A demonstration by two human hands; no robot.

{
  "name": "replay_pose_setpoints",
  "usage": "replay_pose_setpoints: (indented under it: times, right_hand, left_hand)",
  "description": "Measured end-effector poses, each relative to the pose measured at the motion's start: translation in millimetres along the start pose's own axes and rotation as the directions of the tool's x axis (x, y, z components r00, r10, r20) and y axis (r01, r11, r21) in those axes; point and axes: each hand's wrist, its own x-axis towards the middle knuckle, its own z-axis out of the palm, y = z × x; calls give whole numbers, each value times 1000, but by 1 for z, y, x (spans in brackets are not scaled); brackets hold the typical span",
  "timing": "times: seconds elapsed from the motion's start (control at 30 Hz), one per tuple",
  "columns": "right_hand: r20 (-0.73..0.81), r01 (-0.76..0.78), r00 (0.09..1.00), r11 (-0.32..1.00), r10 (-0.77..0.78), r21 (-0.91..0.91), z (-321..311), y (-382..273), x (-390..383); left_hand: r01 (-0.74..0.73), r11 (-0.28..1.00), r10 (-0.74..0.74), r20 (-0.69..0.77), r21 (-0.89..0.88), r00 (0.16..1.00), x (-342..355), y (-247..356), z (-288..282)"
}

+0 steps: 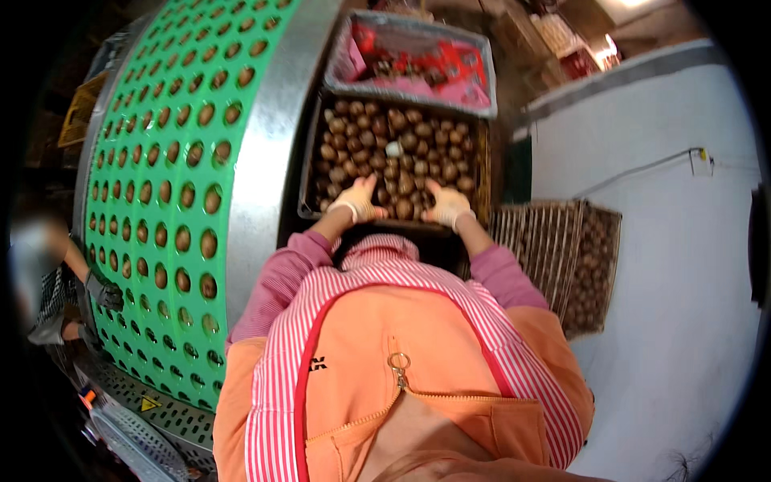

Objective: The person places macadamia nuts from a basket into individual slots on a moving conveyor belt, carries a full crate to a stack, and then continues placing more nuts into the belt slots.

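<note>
Both my hands wear pale, cream-coloured gloves and reach to the near side of a dark crate [303,189]. Inside lie many brown, egg-shaped things [403,209], with one whitish piece [393,149] among them. At the near left of the heap, my left hand [360,201] has its fingers apart. My right hand [446,204] is at the near right, also with fingers apart. Several of the brown things lie between the two hands. Neither hand visibly grips one; parts of the fingertips are hard to make out.
A green perforated belt [173,173] with brown things in its holes curves along my left, edged by a metal guard [265,169]. Beyond the crate sits a grey bin [409,28] with red and pink lining. Filled crates [538,241] stand right; a co-worker's dark-gloved hand [106,291] is left.
</note>
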Motion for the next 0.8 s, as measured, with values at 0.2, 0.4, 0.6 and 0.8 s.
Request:
replay_pose_setpoints:
  times: [0.2,0.4,0.6,0.8]
  right_hand:
    - [42,-170,985,936,165,309,9,3,14]
    - [48,-72,997,480,63,874,35,11,26]
    - [143,-118,987,273,-72,955,38,-13,38]
    - [140,-124,986,160,-92,979,41,-36,43]
  left_hand:
    - [-185,978,192,64,-98,979,27,-24,3]
    - [-220,952,239,66,-214,969,40,-21,2]
    - [-127,957,170,149,-260,974,29,-3,-4]
    - [-141,937,193,138,-319,971,30,-14,-4]
